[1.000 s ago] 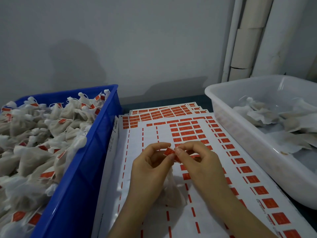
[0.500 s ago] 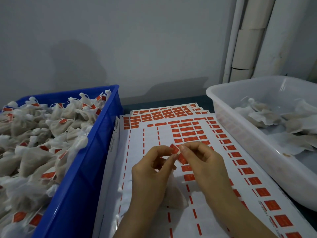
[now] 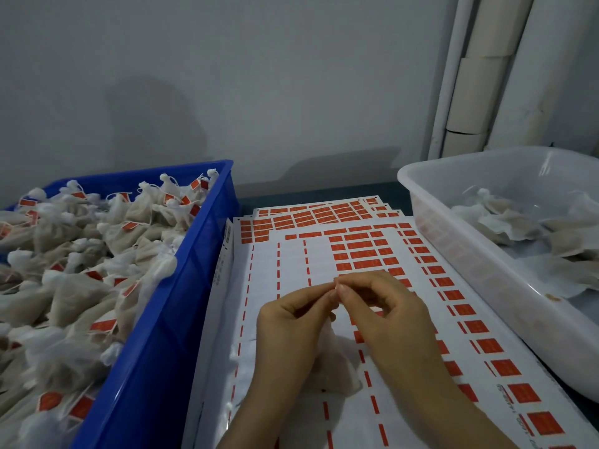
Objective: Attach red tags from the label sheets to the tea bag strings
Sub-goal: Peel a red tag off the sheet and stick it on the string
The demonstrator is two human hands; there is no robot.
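A blue plastic crate [image 3: 168,335] with stiff walls stands on the left, heaped with soft gauze pouches [image 3: 74,286] that carry small red labels. On the right is a translucent white tub [image 3: 470,254] with flat, crumpled pouches inside. Between them lie glossy label sheets [image 3: 291,260], fanned, with rectangular red tags [image 3: 366,254] in rows. Above the top sheet the left hand [image 3: 288,332] and the right hand [image 3: 389,315] meet, fingertips [image 3: 342,291] pressed into one tight pinch; what they grasp is hidden. The pale, wrinkled tea bag [image 3: 337,371] rests on the sheet under both palms
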